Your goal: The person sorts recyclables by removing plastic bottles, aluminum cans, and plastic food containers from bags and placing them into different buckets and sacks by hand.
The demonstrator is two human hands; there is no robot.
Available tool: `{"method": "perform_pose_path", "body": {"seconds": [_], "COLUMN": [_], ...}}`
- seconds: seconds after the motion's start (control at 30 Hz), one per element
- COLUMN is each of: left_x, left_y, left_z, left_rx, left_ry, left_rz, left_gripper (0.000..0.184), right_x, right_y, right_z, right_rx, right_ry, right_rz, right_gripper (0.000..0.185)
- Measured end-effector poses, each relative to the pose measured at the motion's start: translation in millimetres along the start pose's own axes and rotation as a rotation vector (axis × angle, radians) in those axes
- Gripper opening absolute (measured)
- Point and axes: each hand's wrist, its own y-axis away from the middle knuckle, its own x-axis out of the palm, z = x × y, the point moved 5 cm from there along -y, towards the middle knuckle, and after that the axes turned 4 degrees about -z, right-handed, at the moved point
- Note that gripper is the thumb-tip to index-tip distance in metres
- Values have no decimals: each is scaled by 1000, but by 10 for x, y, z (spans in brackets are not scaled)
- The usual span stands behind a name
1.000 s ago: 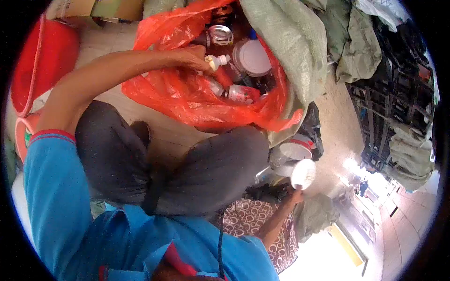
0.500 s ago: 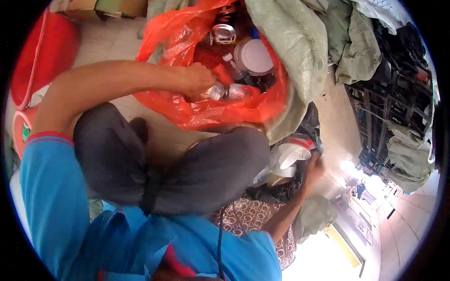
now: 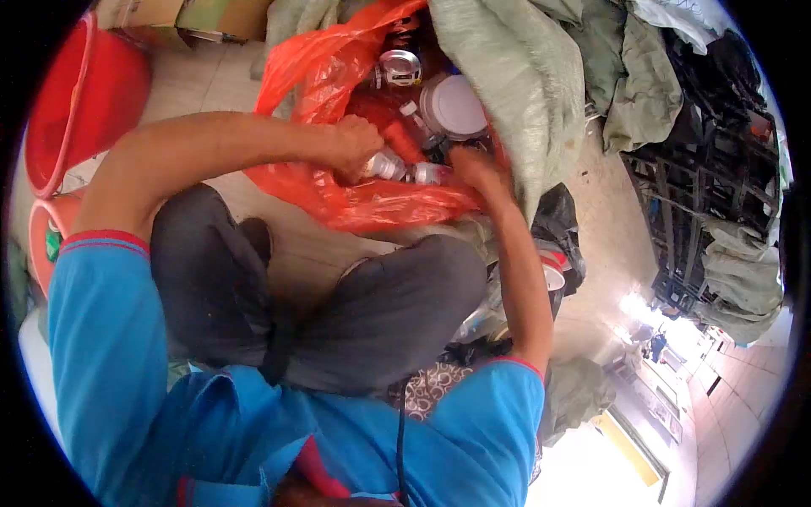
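An open red plastic bag (image 3: pixel 338 198) holds bottles, cans and a round white-lidded tub (image 3: pixel 454 107). At the bag's left side my left hand (image 3: pixel 358 145) is closed around the end of a clear plastic bottle (image 3: pixel 387 166). My right hand (image 3: pixel 477 166) reaches over the bag's right edge, just below the tub and beside a red and silver can (image 3: pixel 431 173); its fingers are blurred and partly hidden. A silver-topped can (image 3: pixel 400 68) and a white-capped bottle (image 3: pixel 420 122) lie farther in.
A green woven sack (image 3: pixel 528 93) surrounds the bag's right side. Red tubs (image 3: pixel 114 93) stand at the left, a cardboard box (image 3: pixel 224 17) at the back. A red-rimmed white container (image 3: pixel 552 266) sits beside a black bag (image 3: pixel 557 221) at the right. Crossed legs are in front.
My right hand has let go of the white container beside the black bag and moved up and left into the red bag. My left hand has gone lower into the bag and stayed there.
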Motion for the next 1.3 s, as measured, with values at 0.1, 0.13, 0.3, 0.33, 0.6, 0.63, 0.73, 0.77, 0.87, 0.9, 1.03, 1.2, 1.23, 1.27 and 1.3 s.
{"method": "perform_pose_path", "body": {"seconds": [0.1, 0.13, 0.3, 0.33, 0.6, 0.63, 0.73, 0.77, 0.87, 0.9, 1.03, 1.2, 1.23, 1.27, 1.3], "left_x": [-56, -39, 0, -78, 8, 31, 175, 167, 81, 52, -24, -242, -285, -335, -374], "left_y": [-49, -80, -110, -121, -341, -345, -501, -506, -398, -286, 143, 404, 418, 431, 435], "left_z": [43, 72, 206, 225, 383, 396, 498, 427, 268, 297, 726, 903, 894, 883, 870], "left_rx": [-34, 0, 82, -2, 293, 205, 44, 174, 439, 458, 144, -11, -20, -27, -33], "left_ry": [102, 149, 215, 256, 368, 391, 406, 237, 185, 223, 381, 453, 458, 465, 464], "left_rz": [-60, -108, -282, -217, -323, -288, -252, -217, -312, -348, -327, -338, -343, -346, -347], "left_gripper": [44, 42, 38, 38, 33, 38, 46, 47, 50, 50, 49, 49, 48, 48, 48], "right_x": [171, 165, -80, -67, -698, -847, -1242, -1344, -1652, -1741, -2087, -2713, -2791, -2818, -2873], "right_y": [266, 290, 249, 226, 193, 233, 185, 156, 172, 151, -109, -415, -438, -483, -452], "right_z": [62, 122, 241, 244, 417, 549, 812, 874, 995, 1092, 1396, 2363, 2772, 3203, 3664], "right_rx": [-19, -3, 96, 112, -99, -36, -149, -123, -86, -77, -156, -371, -413, -582, -689], "right_ry": [-61, -89, -251, -276, -861, -881, -840, -953, -1044, -1022, -1227, -972, -946, -1005, -978], "right_rz": [176, 131, 100, 103, -438, -417, -497, -461, -411, -402, -381, -195, -127, -39, 16], "right_gripper": [43, 46, 62, 64, 51, 46, 40, 41, 41, 41, 48, 50, 50, 49, 49]}}
